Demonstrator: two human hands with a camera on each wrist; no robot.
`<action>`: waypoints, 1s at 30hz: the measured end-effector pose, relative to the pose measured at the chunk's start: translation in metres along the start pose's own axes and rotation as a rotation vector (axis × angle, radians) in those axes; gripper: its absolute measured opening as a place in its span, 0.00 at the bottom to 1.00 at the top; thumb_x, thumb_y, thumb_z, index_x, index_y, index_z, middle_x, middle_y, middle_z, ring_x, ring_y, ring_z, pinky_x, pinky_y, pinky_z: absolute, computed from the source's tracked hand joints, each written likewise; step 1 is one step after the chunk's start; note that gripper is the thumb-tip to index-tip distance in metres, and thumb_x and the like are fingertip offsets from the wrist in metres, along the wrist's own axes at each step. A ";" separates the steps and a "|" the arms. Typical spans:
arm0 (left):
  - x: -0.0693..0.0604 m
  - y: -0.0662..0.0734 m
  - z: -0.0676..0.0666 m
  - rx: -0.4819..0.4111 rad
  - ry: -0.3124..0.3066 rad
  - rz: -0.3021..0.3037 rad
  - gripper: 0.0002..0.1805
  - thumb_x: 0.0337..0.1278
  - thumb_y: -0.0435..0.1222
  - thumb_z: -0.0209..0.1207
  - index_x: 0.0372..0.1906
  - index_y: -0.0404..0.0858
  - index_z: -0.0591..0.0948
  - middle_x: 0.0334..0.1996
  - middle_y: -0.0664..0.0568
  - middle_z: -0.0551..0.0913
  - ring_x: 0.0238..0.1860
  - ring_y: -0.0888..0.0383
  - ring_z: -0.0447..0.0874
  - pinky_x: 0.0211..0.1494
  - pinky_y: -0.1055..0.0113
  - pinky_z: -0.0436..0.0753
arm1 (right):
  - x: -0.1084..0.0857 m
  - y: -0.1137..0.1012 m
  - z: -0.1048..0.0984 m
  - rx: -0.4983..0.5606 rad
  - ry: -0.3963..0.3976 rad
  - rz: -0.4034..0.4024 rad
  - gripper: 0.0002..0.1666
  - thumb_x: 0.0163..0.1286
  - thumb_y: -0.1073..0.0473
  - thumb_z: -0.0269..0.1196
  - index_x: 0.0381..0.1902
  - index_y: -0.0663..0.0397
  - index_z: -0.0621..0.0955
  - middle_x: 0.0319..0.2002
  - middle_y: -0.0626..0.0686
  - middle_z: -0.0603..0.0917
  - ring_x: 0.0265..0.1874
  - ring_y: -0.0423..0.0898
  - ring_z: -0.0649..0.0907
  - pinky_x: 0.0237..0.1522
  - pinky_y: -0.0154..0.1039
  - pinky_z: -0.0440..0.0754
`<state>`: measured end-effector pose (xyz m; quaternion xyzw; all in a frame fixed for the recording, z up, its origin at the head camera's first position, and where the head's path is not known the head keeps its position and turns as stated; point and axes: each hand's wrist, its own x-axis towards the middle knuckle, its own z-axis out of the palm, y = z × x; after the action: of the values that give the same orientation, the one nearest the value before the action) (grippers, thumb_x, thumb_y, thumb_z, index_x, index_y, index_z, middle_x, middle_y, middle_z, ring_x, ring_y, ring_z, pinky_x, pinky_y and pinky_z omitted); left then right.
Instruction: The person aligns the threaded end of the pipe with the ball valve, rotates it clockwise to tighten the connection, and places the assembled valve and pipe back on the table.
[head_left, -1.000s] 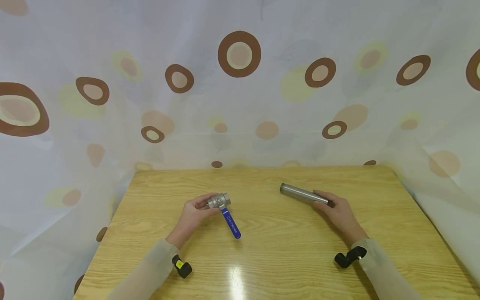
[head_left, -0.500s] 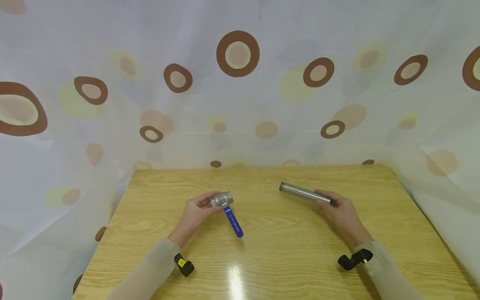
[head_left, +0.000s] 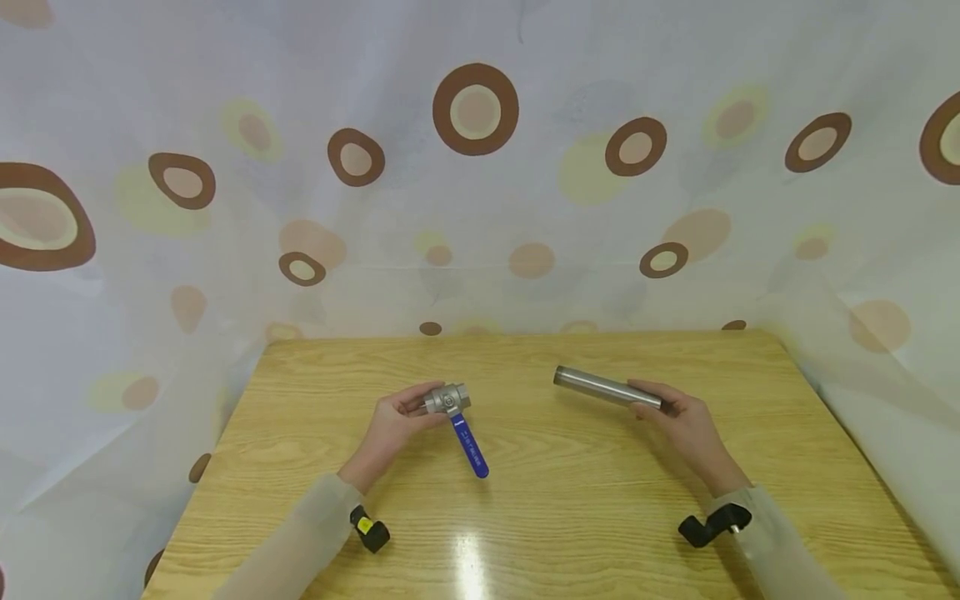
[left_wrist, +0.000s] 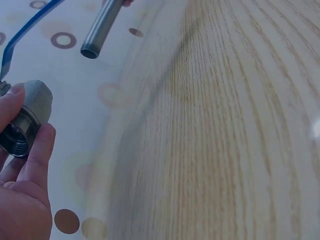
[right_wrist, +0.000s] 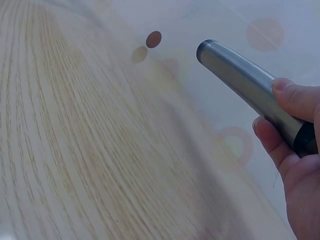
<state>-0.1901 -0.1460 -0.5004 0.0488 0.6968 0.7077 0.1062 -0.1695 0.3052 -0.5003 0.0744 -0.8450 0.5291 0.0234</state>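
Note:
My left hand [head_left: 393, 429] grips a metal ball valve [head_left: 448, 398] by its left end, fingers and thumb around the body. The valve's blue lever handle [head_left: 470, 446] slants down to the right. In the left wrist view the threaded opening of the valve [left_wrist: 36, 102] shows between the thumb and fingers. On the right, my right hand [head_left: 686, 429] pinches the near end of a steel pipe [head_left: 600, 387] between thumb and fingers. The pipe's free end, threaded in the left wrist view, points left towards the valve. A wide gap separates pipe and valve.
Both hands are above a wooden table [head_left: 555, 533]. A white curtain [head_left: 540, 200] with brown ring patterns hangs behind the table and along both sides. Each wrist wears a small black camera mount, one at the left wrist [head_left: 371, 531] and one at the right wrist [head_left: 714, 525].
The left hand with the valve has shifted slightly to the right. My right hand and the pipe have barely moved. Both grips look the same.

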 end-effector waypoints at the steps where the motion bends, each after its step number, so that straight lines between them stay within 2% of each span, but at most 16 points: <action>1: 0.000 0.000 0.000 0.002 -0.002 0.002 0.31 0.56 0.29 0.73 0.67 0.37 0.80 0.65 0.42 0.81 0.65 0.44 0.81 0.65 0.62 0.82 | 0.000 0.000 0.000 -0.003 -0.001 0.001 0.28 0.77 0.53 0.65 0.71 0.55 0.78 0.47 0.55 0.89 0.42 0.40 0.86 0.42 0.36 0.86; 7: 0.000 -0.003 0.002 -0.004 -0.014 0.002 0.31 0.56 0.28 0.72 0.67 0.36 0.80 0.66 0.41 0.81 0.65 0.43 0.81 0.64 0.62 0.82 | -0.003 -0.003 0.001 -0.001 -0.013 -0.010 0.28 0.77 0.54 0.64 0.71 0.56 0.77 0.47 0.58 0.89 0.42 0.40 0.86 0.44 0.36 0.86; 13: -0.001 -0.001 0.004 -0.013 -0.034 -0.011 0.32 0.55 0.30 0.73 0.67 0.38 0.81 0.64 0.42 0.83 0.64 0.44 0.82 0.64 0.61 0.82 | -0.004 -0.010 0.003 0.014 -0.027 -0.023 0.27 0.77 0.54 0.64 0.70 0.54 0.78 0.46 0.49 0.89 0.42 0.44 0.86 0.45 0.36 0.86; 19: 0.000 0.003 0.007 0.003 -0.071 -0.017 0.32 0.54 0.30 0.74 0.67 0.38 0.80 0.65 0.40 0.81 0.65 0.43 0.81 0.65 0.59 0.82 | -0.005 -0.014 0.004 0.048 -0.045 -0.057 0.25 0.77 0.57 0.64 0.69 0.57 0.79 0.47 0.43 0.87 0.42 0.40 0.86 0.45 0.35 0.86; 24: 0.001 0.006 0.011 0.028 -0.088 -0.026 0.32 0.54 0.31 0.74 0.67 0.40 0.81 0.65 0.41 0.81 0.65 0.43 0.81 0.65 0.58 0.82 | -0.006 -0.016 0.004 0.061 -0.062 -0.054 0.25 0.78 0.57 0.63 0.69 0.56 0.79 0.49 0.40 0.86 0.42 0.40 0.86 0.45 0.35 0.85; 30: 0.004 0.010 0.015 0.034 -0.117 -0.013 0.32 0.55 0.30 0.73 0.67 0.39 0.80 0.65 0.41 0.81 0.64 0.44 0.82 0.65 0.59 0.82 | -0.006 -0.018 0.004 0.106 -0.084 -0.088 0.24 0.78 0.59 0.62 0.69 0.60 0.78 0.53 0.36 0.85 0.44 0.46 0.87 0.46 0.36 0.87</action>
<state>-0.1918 -0.1305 -0.4904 0.0876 0.7017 0.6908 0.1506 -0.1604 0.2941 -0.4867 0.1346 -0.8121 0.5677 0.0070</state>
